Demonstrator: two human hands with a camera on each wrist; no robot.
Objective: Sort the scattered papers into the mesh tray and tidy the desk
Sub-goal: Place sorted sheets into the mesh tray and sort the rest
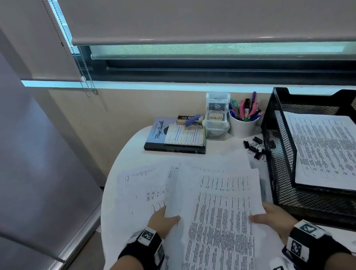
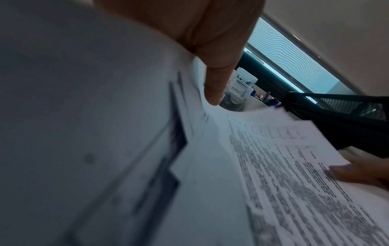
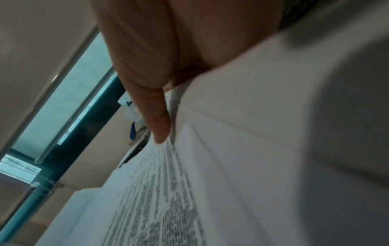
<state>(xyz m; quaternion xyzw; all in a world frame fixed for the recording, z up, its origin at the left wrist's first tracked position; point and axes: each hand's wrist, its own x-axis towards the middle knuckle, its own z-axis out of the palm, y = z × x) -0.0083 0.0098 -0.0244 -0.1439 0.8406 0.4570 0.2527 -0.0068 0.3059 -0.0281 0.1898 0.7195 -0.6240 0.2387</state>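
Several printed sheets (image 1: 217, 221) lie overlapped in a loose pile on the white round table (image 1: 128, 151). My left hand (image 1: 163, 221) pinches the pile's left edge, thumb (image 2: 214, 83) on top and fingers hidden beneath. My right hand (image 1: 269, 214) pinches the right edge the same way, its thumb (image 3: 157, 123) pressing the text page. The black mesh tray (image 1: 274, 134) stands just right of the pile and holds a printed sheet (image 1: 336, 148). The left wrist view shows the sheets (image 2: 273, 166) bowed between both hands, with the tray (image 2: 336, 119) beyond.
At the back of the table are a stack of books (image 1: 168, 136) with a stapler (image 1: 191, 121) on top, a clear plastic box (image 1: 216, 115) and a white cup of pens (image 1: 245, 122). Black binder clips (image 1: 255, 146) lie beside the tray. The wall and window sill run behind.
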